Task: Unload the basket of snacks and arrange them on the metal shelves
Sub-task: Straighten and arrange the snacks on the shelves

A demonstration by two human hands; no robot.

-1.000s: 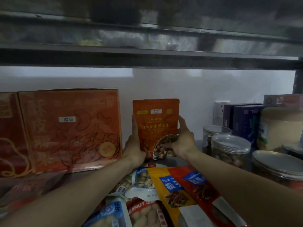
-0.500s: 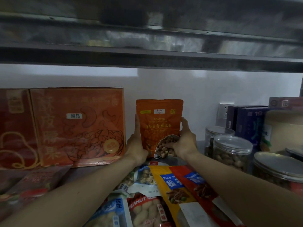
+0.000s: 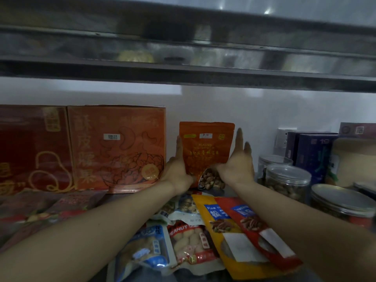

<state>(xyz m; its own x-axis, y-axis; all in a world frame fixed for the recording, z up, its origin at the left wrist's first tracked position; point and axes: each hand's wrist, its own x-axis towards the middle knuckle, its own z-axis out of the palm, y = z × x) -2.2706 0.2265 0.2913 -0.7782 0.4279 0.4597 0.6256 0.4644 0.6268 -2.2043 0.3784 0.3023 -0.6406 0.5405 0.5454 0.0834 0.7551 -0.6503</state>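
Hands (image 3: 179, 171) (image 3: 237, 168) against upright orange pouch (image 3: 205, 148)

The orange pouch (image 3: 205, 151) before you was smooth, matt plastic film, with a clear window low on its front. The big box (image 3: 116, 147) beside it was dull printed cardboard carrying a white paper sticker (image 3: 112, 136). The jars (image 3: 288, 184) on your right were clear, smooth plastic (their lids too, as far as you could tell), and the nearest round lid (image 3: 341, 200) looked like dull metal. The packets (image 3: 230, 226) lying in front were glossy film that caught the light. The shelf rail (image 3: 183, 74) overhead was grey metal, shiny and streaked with reflections.
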